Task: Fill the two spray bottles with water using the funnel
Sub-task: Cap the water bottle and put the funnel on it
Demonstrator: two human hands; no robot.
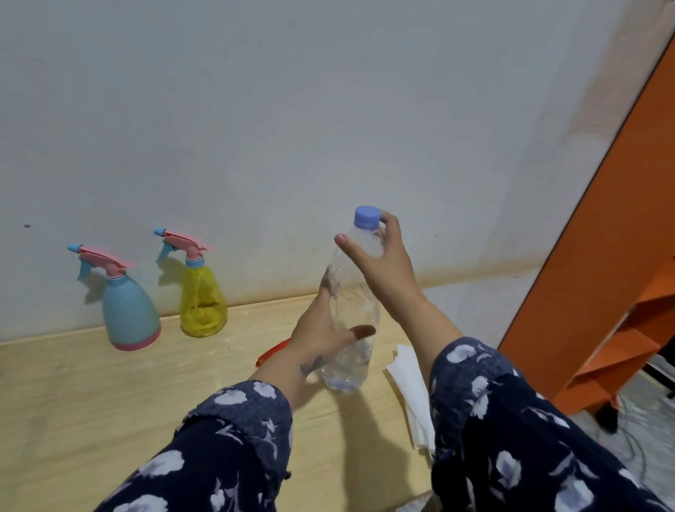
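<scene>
The clear water bottle (353,317) stands upright on the tabletop (74,396), its blue cap (367,217) on. The left hand (324,327) grips the bottle's lower body, thumb (362,331) curled across the front and fingers round the far side. The right hand (384,255) is at the neck, fingertips at the cap and thumb stretched out across the shoulder of the bottle; whether it truly pinches the cap cannot be told. Well to the left of the left hand, against the wall (300,91), stand the two spray bottles, near each other: the yellow spray bottle (202,306) nearer the hand, the blue spray bottle (129,312) beyond it, both with pink trigger heads on. Just behind the left wrist a red object (274,352) peeks out, mostly hidden. Under the right forearm lies folded white paper (410,387). Beyond the right hand rises an orange shelf (632,238).
</scene>
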